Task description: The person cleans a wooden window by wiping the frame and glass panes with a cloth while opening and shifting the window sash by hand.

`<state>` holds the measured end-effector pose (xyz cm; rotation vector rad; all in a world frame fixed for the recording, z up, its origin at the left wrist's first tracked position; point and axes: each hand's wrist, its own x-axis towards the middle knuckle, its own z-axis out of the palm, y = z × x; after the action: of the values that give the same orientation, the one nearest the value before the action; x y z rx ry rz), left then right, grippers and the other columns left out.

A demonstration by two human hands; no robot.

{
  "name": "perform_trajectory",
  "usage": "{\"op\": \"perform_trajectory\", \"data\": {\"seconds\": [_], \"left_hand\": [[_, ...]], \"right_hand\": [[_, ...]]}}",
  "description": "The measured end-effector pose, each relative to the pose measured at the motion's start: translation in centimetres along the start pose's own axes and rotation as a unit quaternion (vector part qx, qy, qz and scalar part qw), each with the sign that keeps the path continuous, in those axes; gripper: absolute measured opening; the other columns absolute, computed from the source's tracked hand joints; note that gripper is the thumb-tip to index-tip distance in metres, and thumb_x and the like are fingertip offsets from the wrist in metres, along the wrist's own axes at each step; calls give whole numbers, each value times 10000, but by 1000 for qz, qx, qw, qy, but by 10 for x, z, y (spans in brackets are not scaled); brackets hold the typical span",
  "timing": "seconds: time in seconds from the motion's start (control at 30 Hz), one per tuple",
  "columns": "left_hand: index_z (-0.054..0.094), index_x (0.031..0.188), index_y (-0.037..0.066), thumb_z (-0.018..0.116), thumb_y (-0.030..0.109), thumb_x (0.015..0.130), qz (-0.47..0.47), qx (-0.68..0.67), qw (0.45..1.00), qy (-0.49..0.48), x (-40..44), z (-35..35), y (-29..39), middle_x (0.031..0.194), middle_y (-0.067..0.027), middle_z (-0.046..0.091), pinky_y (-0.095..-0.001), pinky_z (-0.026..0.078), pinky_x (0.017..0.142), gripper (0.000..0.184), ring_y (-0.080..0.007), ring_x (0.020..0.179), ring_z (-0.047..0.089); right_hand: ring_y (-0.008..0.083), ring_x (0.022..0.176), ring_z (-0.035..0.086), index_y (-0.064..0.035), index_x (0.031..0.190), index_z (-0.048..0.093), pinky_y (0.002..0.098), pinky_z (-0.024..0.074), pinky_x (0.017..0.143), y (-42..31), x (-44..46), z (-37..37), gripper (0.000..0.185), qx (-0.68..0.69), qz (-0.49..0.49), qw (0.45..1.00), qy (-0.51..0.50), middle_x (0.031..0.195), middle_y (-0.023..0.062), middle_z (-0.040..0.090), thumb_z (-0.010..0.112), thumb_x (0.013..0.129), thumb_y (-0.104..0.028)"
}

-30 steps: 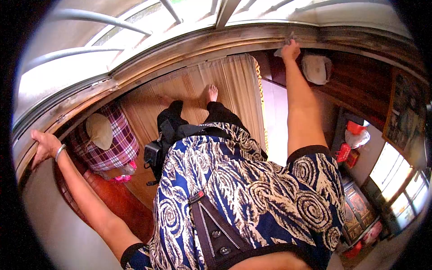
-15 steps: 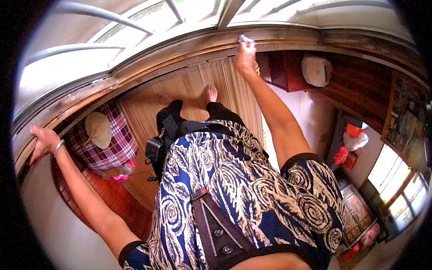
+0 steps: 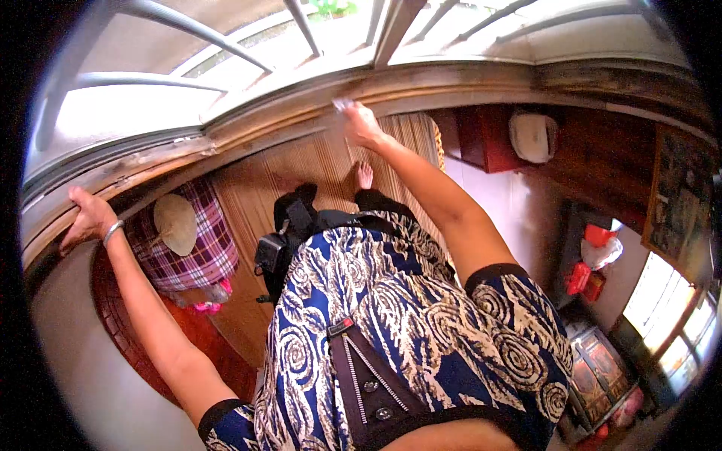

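My right hand (image 3: pixel 363 125) is closed around a small whitish cloth (image 3: pixel 343 104), held against the lower wooden rail of the window frame (image 3: pixel 301 113). The cloth is slightly blurred and mostly hidden in the fingers. At the far left, my left hand (image 3: pixel 92 218), with a silver bangle at the wrist, grips the edge of the same wooden frame. Some of its fingertips are out of sight behind the wood. Metal window bars (image 3: pixel 199 34) run just beyond the frame.
I stand barefoot on a striped mat (image 3: pixel 259 177). To the left, a straw-coloured fan (image 3: pixel 174 224) lies on a plaid cloth (image 3: pixel 214 252) over a reddish-brown seat. A dark red cabinet (image 3: pixel 481 139) with a pale object (image 3: pixel 532 137) on it stands right.
My right hand has slid left along the frame with the cloth. My left hand keeps its hold on the frame, while the whole view has shifted slightly.
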<state>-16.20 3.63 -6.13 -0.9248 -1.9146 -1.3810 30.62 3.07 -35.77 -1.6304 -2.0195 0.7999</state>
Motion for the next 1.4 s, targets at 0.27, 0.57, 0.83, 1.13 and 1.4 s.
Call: {"op": "perform_trajectory", "data": {"seconds": [0.27, 0.57, 0.83, 1.13, 1.4], "left_hand": [[-56, 1182, -278, 643, 548, 592, -32, -10, 999, 0, -5, 11, -23, 1271, -459, -35, -472, 5, 1049, 1232, -496, 1252, 17], [159, 1126, -280, 662, 522, 586, 40, 96, 994, 18, -12, 49, -83, 1183, -448, 223, -506, 195, 990, 1090, -506, 1134, 276], [155, 1171, -213, 698, 487, 596, 71, 70, 994, 40, -21, 49, -69, 1196, -388, 255, -511, 96, 1026, 1057, -498, 1166, 229], [224, 1220, -102, 728, 348, 628, 124, -16, 991, 52, -20, 20, 4, 1070, -252, 370, -478, 350, 846, 898, -379, 966, 385], [240, 1236, -74, 703, 305, 666, 139, -28, 989, 38, -30, 6, 18, 1119, -264, 381, -516, 320, 870, 827, -391, 1027, 373]], "right_hand": [[115, 674, 520, -48, 978, 595, 246, 431, 615, 20, -41, -81, 274, 280, 276, 920, 7, 757, 46, 581, 531, 715, -91], [114, 728, 573, 27, 1018, 534, 242, 481, 644, 22, -17, -153, 254, 487, 142, 836, 209, 842, 52, 598, 498, 769, 5], [89, 722, 529, 15, 1023, 541, 206, 440, 651, 13, -24, -148, 316, 454, 156, 859, 174, 855, 28, 578, 473, 719, 71], [85, 761, 523, 18, 1059, 528, 208, 424, 667, -29, -13, -153, 334, 376, 152, 902, 150, 869, 27, 579, 538, 726, 39], [90, 753, 557, -14, 1137, 505, 209, 476, 643, -114, -4, -246, 378, 373, 33, 911, 170, 888, 42, 605, 564, 764, -33]]}}
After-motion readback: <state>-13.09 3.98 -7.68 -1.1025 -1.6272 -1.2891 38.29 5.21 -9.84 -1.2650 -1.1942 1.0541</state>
